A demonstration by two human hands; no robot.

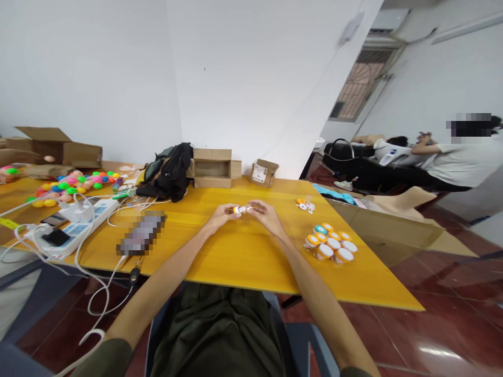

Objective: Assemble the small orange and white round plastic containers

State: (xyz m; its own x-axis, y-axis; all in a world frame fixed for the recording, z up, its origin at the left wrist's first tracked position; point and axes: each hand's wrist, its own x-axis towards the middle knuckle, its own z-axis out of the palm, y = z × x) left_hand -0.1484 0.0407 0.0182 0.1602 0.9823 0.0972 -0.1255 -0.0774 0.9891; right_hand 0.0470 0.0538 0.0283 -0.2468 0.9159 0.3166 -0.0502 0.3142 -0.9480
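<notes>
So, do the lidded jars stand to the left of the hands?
No, the jars stand on the table, to the right of the right hand.

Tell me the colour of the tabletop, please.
Yellow-orange tabletop, shown best in the head view.

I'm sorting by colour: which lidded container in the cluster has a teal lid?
The teal-lidded container at the cluster's far side; the other lids there show orange rims.

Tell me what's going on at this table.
A seated person holds a small orange-and-white item over the table, between the left hand and right hand. Exactly what it is is too small to tell. A cluster of round-lidded containers stands to the right, with small loose pieces beyond it.
</notes>
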